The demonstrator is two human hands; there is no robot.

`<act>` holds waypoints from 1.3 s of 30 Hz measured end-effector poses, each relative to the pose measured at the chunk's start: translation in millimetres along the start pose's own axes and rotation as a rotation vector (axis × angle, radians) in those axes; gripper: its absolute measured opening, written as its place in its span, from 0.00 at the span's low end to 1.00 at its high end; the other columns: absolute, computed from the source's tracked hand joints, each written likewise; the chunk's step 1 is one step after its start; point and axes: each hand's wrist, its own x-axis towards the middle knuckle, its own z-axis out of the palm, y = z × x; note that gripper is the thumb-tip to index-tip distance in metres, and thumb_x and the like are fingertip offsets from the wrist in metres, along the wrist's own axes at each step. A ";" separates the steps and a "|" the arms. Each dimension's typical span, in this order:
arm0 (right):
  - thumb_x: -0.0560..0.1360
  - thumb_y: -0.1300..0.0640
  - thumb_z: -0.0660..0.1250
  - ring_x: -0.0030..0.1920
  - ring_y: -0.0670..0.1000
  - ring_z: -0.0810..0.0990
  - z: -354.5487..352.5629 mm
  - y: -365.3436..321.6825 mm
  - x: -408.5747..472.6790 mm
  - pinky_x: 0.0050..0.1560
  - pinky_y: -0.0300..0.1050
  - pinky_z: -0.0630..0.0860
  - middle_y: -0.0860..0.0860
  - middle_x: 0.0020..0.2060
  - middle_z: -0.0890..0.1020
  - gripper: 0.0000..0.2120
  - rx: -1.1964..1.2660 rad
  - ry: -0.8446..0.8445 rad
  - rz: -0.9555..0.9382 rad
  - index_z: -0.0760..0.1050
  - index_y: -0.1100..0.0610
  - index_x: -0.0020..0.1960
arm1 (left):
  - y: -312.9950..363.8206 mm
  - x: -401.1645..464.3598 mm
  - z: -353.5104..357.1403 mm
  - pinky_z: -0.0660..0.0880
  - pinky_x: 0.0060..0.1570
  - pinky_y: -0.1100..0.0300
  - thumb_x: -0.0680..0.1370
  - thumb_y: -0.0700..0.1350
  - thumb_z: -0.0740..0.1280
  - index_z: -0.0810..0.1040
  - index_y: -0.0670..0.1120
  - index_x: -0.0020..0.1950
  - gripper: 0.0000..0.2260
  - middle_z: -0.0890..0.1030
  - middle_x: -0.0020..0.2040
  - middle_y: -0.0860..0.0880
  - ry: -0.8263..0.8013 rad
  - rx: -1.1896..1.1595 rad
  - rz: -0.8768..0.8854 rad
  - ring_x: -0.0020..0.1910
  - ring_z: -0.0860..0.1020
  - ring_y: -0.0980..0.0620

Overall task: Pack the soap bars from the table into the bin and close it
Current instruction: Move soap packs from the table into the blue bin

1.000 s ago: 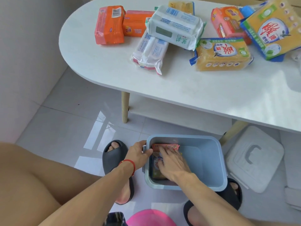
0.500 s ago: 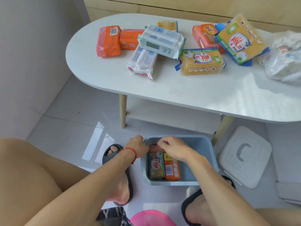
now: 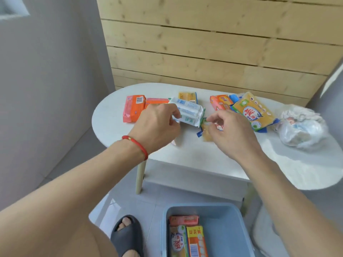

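Both hands up from the bin since 0.5 s ago, now over the table (image 3: 115, 127). Camera pitched up too; wood-plank wall fills the top.

L hand (image 3: 157, 127), red cord at wrist, fingers curled round near end of white soap pack (image 3: 189, 113), pinching it; pack looks tilted up off the tabletop. R hand (image 3: 232, 134) just beside it, fingers loosely bent over yellow soap pack (image 3: 206, 131) w/ blue edge; touching, but firm grip or not – can't tell.

On table otherwise: orange pack (image 3: 133, 108) far left, another orange one behind L hand, small yellow one at back, big yellow pack (image 3: 254, 112) to the right, crumpled plastic bag (image 3: 302, 127) at right end.

Blue bin (image 3: 230, 229) on floor below table, open; approx. three packs lie along its left side. Black slipper (image 3: 128, 236) left of bin.
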 end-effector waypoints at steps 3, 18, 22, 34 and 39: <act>0.78 0.50 0.68 0.71 0.57 0.70 0.7 20.6 18.2 0.64 0.51 0.69 0.54 0.72 0.73 0.25 -0.304 -0.323 -0.048 0.70 0.56 0.72 | -6.0 17.1 18.6 0.77 0.50 0.48 0.73 0.44 0.67 0.80 0.46 0.56 0.12 0.81 0.52 0.45 -0.044 0.104 0.000 0.53 0.78 0.41; 0.59 0.29 0.70 0.36 0.38 0.83 -49.7 45.1 -5.3 0.33 0.38 0.76 0.40 0.35 0.85 0.23 0.197 -0.130 0.353 0.80 0.43 0.46 | 66.8 22.1 59.5 0.80 0.55 0.51 0.74 0.58 0.67 0.79 0.44 0.60 0.22 0.84 0.52 0.47 -0.228 -0.564 -0.174 0.51 0.82 0.47; 0.68 0.36 0.66 0.40 0.47 0.87 -55.3 42.7 -1.6 0.44 0.50 0.85 0.47 0.40 0.88 0.20 0.517 -0.279 0.360 0.86 0.50 0.45 | 94.2 14.8 65.2 0.80 0.58 0.41 0.76 0.59 0.69 0.81 0.50 0.63 0.19 0.86 0.56 0.45 -0.596 -1.353 -0.500 0.56 0.84 0.43; 0.77 0.55 0.71 0.62 0.62 0.74 -28.4 109.6 39.9 0.57 0.55 0.72 0.60 0.60 0.77 0.24 -0.394 0.129 0.190 0.70 0.60 0.70 | 86.3 -61.2 74.8 0.84 0.49 0.46 0.76 0.39 0.72 0.81 0.44 0.57 0.10 0.87 0.51 0.41 -0.612 -1.150 -0.601 0.50 0.86 0.42; 0.68 0.49 0.79 0.48 0.41 0.82 -78.5 97.4 -21.7 0.44 0.40 0.80 0.41 0.46 0.85 0.18 0.255 0.057 0.256 0.81 0.48 0.57 | 65.9 -105.6 95.0 0.85 0.43 0.50 0.76 0.39 0.72 0.82 0.41 0.55 0.08 0.87 0.50 0.39 -0.816 -1.053 -0.709 0.47 0.87 0.41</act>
